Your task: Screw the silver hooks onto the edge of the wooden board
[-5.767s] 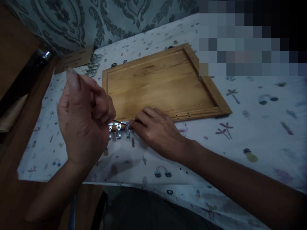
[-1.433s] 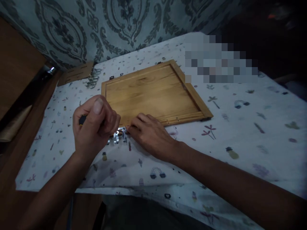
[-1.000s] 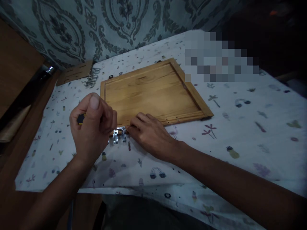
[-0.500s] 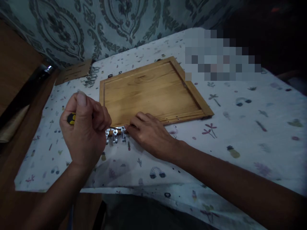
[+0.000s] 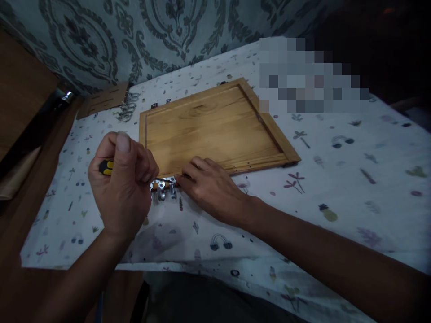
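My left hand (image 5: 123, 179) is closed around a screwdriver with a black and yellow handle (image 5: 107, 167). Its thin shaft reaches right toward the front edge of a framed wooden panel (image 5: 205, 121), which lies flat on the table. Along that edge, between my hands, sits a row of shiny metal hook-like pieces (image 5: 162, 190), partly covered by my left hand. My right hand (image 5: 208, 188) lies over the panel's front edge with its fingers bent and drawn together near the shaft's end. What its fingertips pinch, if anything, is hidden.
A white patterned cloth (image 5: 269, 233) covers the table. At the back left lie a brown slotted cardboard piece (image 5: 104, 99) and a pile of metal pieces (image 5: 128, 107). A patterned curtain or wall covering (image 5: 175, 27) rises behind. A blurred patch hides the upper right.
My left hand has shifted slightly right and turned a little, showing more of the screwdriver's handle. My right hand and the panel stay almost where they were.
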Available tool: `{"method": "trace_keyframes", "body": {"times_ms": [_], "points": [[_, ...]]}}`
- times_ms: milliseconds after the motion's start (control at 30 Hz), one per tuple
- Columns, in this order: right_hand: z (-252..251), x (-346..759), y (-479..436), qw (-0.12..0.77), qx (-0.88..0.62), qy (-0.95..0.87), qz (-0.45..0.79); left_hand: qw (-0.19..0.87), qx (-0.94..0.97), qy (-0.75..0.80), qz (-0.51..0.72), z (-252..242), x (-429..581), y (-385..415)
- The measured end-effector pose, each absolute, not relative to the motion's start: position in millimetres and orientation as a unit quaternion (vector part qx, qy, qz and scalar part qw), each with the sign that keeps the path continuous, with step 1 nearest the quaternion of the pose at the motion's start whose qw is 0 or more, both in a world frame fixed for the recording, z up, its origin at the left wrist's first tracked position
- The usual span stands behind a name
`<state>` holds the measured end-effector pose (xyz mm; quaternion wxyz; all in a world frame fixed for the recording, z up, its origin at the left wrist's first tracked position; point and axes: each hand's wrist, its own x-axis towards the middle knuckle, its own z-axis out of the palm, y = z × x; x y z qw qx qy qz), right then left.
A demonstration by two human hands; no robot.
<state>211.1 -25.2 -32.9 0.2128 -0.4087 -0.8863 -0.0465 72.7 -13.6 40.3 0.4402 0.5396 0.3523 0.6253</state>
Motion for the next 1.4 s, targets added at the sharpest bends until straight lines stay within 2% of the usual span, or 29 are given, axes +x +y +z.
{"method": "trace_keyframes", "body": {"times_ms": [1000,1233,1400], "points": [[-35.4,212.0,-24.4,0.224,-0.402,-0.886,-0.060,0.405,0.565,0.311,0.648,31.4,80.5,-23.4],[-37.6,210.5,-24.0,0.239,-0.402,-0.882,-0.057,0.359,0.623,0.298,0.628,25.8,85.0,-18.2],[-35.4,211.2,-24.5,0.235,-0.402,-0.883,-0.050,0.441,0.628,0.260,0.586,33.1,81.9,-11.6]]}}
